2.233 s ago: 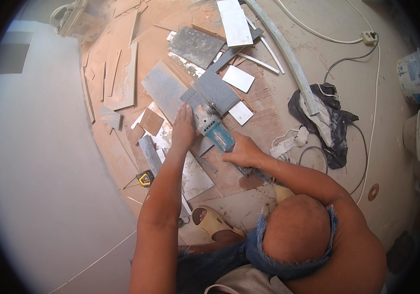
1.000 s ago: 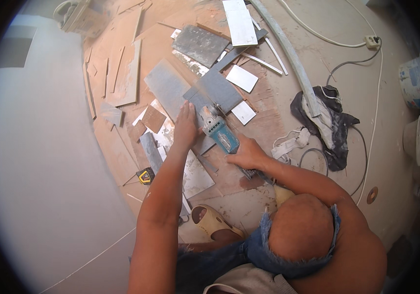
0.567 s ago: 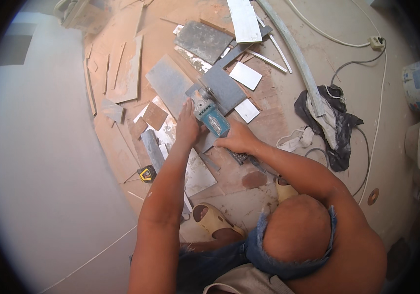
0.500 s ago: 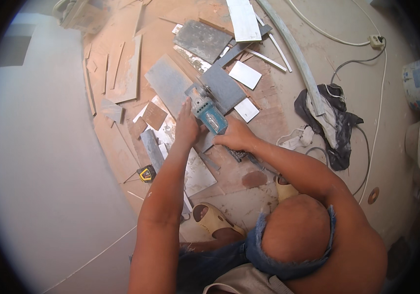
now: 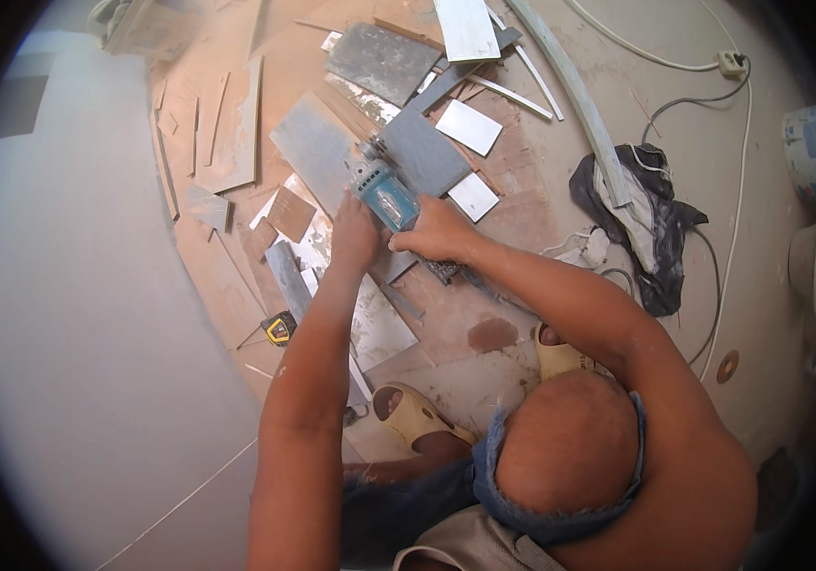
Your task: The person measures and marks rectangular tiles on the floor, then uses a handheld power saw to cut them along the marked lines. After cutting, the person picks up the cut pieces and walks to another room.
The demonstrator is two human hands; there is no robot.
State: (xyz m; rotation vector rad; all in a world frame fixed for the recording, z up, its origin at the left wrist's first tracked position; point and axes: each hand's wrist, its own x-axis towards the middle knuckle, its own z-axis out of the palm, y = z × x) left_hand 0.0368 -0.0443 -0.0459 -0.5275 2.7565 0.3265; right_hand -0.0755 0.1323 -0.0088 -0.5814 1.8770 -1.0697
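A teal angle grinder [image 5: 389,202] lies in my hands, its metal head and disc pointing away from me. My right hand [image 5: 435,231] is closed round the rear of its body. Against the left side of the grinder is my left hand [image 5: 356,234], closed, its fingertips partly hidden by the tool. Under the grinder's head is a long grey tile [image 5: 308,133], lying aslant. A darker grey tile [image 5: 425,154] adjoins it on the right. Where the disc meets the tile is too small to make out.
Tile offcuts surround the work, including a white piece [image 5: 470,127] and a brown square [image 5: 291,213]. A tape measure [image 5: 279,328] lies left of my forearm. Right are a long strip [image 5: 575,95], a dark bag [image 5: 651,233], a cable socket [image 5: 732,65] and a bucket [image 5: 811,157]. Dust hangs at the far left.
The grinder and both hands have shifted slightly left and nearer the long grey tile's middle in the picture. The whole scene has also slid a little up and left.
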